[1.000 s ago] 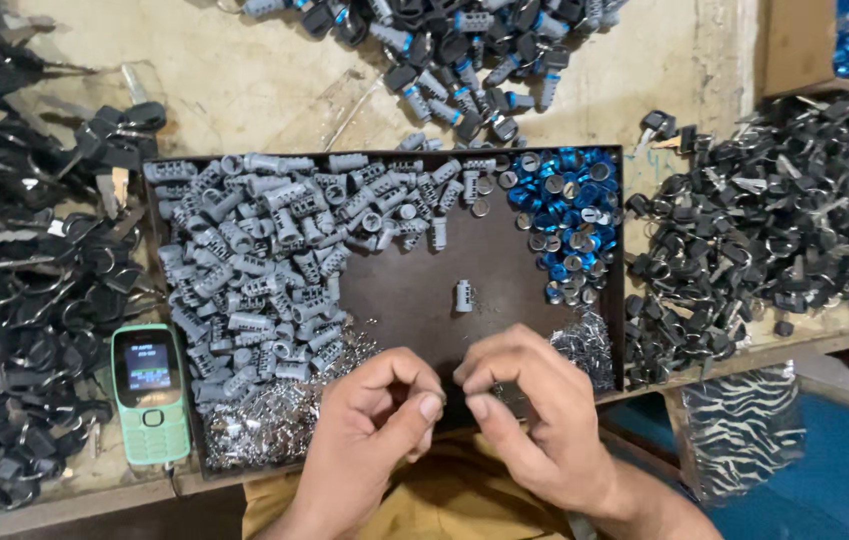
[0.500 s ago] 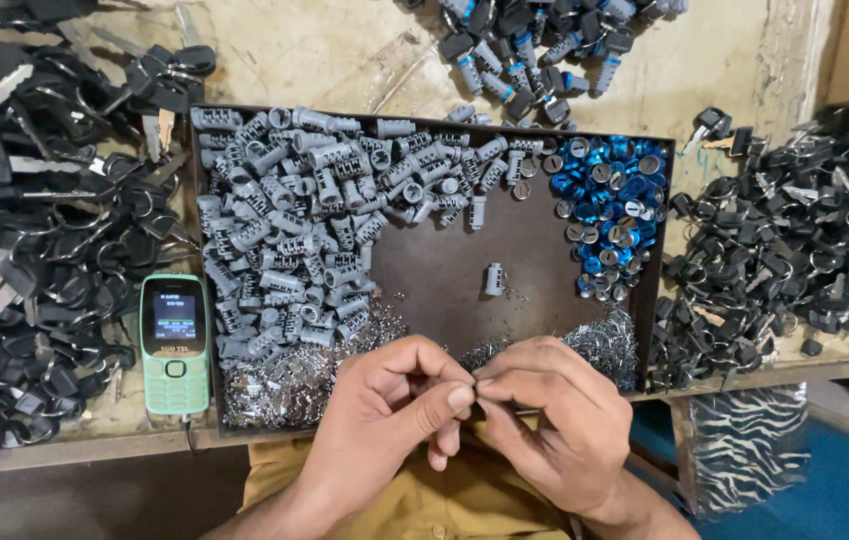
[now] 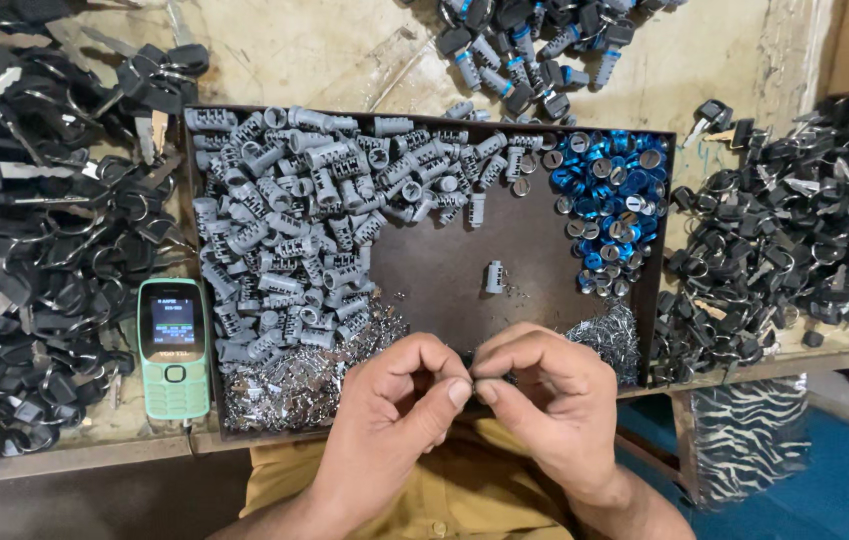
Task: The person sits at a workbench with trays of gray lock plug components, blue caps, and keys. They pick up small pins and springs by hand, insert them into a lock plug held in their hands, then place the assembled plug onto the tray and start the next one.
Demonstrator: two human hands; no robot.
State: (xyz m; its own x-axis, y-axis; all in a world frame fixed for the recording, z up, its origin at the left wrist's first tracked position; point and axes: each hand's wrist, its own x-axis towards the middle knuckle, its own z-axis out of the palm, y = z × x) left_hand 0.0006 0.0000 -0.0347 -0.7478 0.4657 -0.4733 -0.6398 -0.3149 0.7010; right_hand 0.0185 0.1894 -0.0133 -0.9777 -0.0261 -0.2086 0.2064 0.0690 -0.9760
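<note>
My left hand and my right hand meet fingertip to fingertip at the near edge of a dark brown tray. Between the pinched fingers sits something small and dark; I cannot make out what it is. A heap of grey lock cylinders fills the tray's left half. Blue-rimmed round caps are piled at its far right. One grey cylinder lies alone on the bare middle. Tiny shiny metal pieces are heaped along the near edge, left of my hands, with a smaller heap on the right.
A green push-button phone lies left of the tray. Black-headed keys on rings cover the bench at the left. Another pile of black keys lies at the right. Black-and-blue parts sit beyond the tray. The bench edge runs under my wrists.
My two hands have closed in on each other, so that the fingertips now touch. The view has shifted, so the tray and the phone sit further right in the picture.
</note>
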